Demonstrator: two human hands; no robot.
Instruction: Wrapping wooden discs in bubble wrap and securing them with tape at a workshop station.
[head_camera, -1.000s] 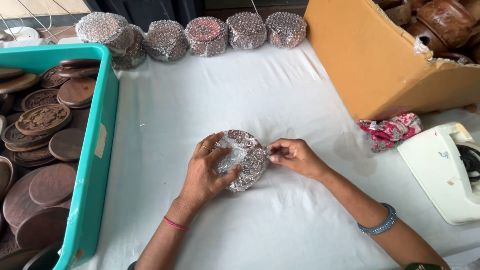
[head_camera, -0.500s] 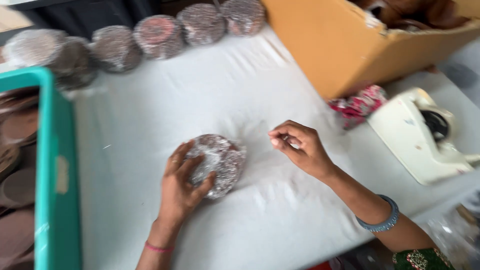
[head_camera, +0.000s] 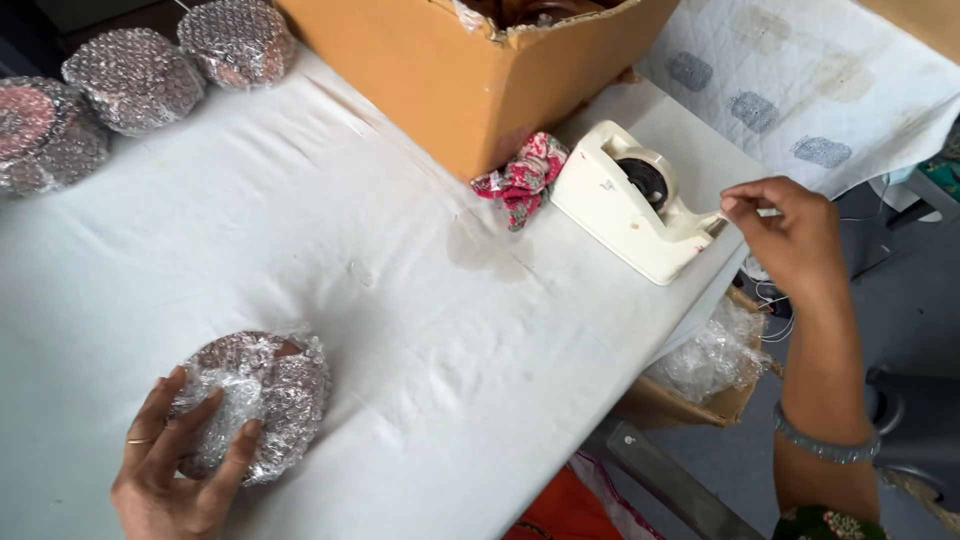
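We see the scene in bright, even daylight — nothing dim. The white table (head_camera: 300, 250) reflects softly without blowing out. Landmark: the tape dispenser (head_camera: 640, 205). Left of it, a soft grey shadow lies on the cloth below the cardboard box (head_camera: 470, 80). Far left of it, the bubble-wrapped bundle (head_camera: 255, 400) carries small glints. Focus stays sharp around the dispenser — the lower right corner looks softer, and edges bend slightly.
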